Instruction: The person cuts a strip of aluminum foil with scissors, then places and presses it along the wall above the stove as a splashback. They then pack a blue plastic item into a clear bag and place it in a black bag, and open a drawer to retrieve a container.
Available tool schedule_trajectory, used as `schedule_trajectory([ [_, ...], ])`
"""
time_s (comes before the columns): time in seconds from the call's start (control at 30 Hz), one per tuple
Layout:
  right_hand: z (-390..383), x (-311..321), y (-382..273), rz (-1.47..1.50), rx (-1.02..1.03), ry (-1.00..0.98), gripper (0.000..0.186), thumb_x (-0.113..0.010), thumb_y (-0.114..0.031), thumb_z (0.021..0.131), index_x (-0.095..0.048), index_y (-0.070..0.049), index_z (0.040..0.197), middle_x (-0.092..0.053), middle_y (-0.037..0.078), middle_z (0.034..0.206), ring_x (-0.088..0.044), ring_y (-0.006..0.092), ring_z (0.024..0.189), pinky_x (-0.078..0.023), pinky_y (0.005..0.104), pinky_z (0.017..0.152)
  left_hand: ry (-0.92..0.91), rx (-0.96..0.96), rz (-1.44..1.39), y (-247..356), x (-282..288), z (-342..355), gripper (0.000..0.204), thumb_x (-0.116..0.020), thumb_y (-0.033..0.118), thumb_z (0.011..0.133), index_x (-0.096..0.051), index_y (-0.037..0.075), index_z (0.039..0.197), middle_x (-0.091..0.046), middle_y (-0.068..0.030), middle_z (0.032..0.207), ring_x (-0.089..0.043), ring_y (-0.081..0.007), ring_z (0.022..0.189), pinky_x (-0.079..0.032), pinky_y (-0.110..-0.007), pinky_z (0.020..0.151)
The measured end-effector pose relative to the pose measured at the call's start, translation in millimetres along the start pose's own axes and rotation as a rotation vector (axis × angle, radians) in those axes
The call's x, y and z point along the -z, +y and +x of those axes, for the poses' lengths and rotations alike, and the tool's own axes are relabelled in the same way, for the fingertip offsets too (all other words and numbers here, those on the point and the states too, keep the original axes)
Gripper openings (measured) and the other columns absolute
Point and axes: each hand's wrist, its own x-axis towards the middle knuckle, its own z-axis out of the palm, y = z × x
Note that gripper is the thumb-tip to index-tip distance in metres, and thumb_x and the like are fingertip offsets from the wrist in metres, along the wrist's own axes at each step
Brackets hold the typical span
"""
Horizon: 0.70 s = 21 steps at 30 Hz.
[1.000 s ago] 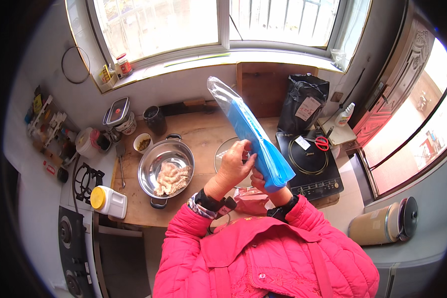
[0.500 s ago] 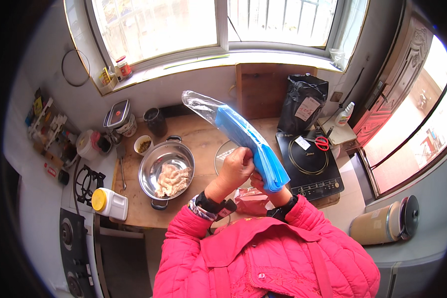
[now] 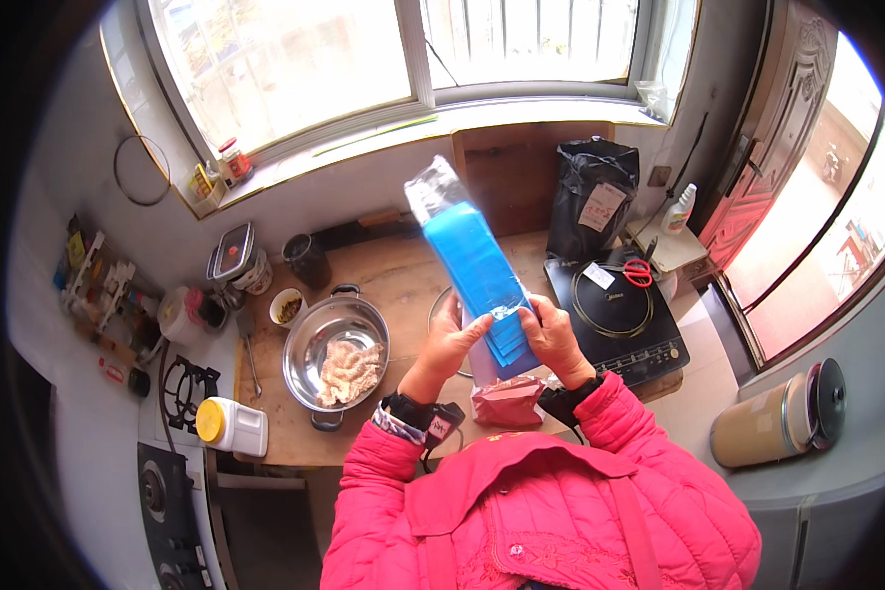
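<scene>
Both my hands grip a long blue folded packet (image 3: 474,261) with a clear plastic wrapper end (image 3: 436,189) sticking out at its far tip. My left hand (image 3: 455,339) pinches its near left edge, thumb on top. On the near right edge, my right hand (image 3: 553,337) holds it the same way. Below the packet, close to my body, lies a crumpled reddish plastic bag (image 3: 506,400). A steel two-handled pot (image 3: 300,334) stands to the left with a pale, wrinkled piece of food (image 3: 351,372) inside. Part of a round lid (image 3: 440,303) shows behind my left hand.
A black induction cooker (image 3: 649,339) with red-handled scissors (image 3: 637,272) on it stands at right, before a black bag (image 3: 590,202). Left of the pot are a small bowl (image 3: 286,307), a dark jar (image 3: 307,261), a spatula (image 3: 251,344) and a yellow-lidded container (image 3: 234,426).
The packet has turned from edge-on to flat side up and is more upright. My right hand, formerly hidden behind it, now shows at its right edge. The view has shifted slightly.
</scene>
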Motion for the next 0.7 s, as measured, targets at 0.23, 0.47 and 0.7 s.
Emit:
schedule_trajectory([
  [0.23, -3, -22, 4, 0.752, -0.261, -0.038, 0.041, -0.041, -0.03, 0.097, -0.047, 0.003, 0.12, -0.058, 0.007, 0.103, -0.055, 0.0128, 0.091, -0.044, 0.0245, 0.079, -0.011, -0.117, -0.035, -5, 10, 1, 0.046, -0.062, 0.006, 0.084, -0.042, 0.006, 0.126, -0.053, -0.0075, 0.118, -0.052, -0.017, 0.108, -0.043, -0.032, 0.093],
  [0.47, -18, -37, -13, 0.642, -0.304, -0.272, 0.038, -0.038, -0.025, 0.098, -0.043, 0.0, 0.126, -0.055, 0.007, 0.108, -0.052, 0.0113, 0.095, -0.044, 0.0276, 0.084, 0.057, -0.132, 0.041, 1, -2, -1, 0.041, -0.06, 0.012, 0.088, -0.04, 0.004, 0.123, -0.055, -0.0077, 0.113, -0.055, -0.0146, 0.099, -0.046, -0.028, 0.086],
  [0.7, -17, -33, -16, 0.943, -0.336, -0.375, 0.037, -0.043, -0.021, 0.097, -0.042, 0.001, 0.126, -0.054, 0.008, 0.112, -0.052, 0.0113, 0.098, -0.045, 0.0273, 0.085, 0.076, -0.16, 0.101, -6, 12, 4, 0.034, -0.053, 0.024, 0.093, -0.044, 0.003, 0.117, -0.058, -0.0063, 0.105, -0.056, -0.0118, 0.092, -0.048, -0.024, 0.078],
])
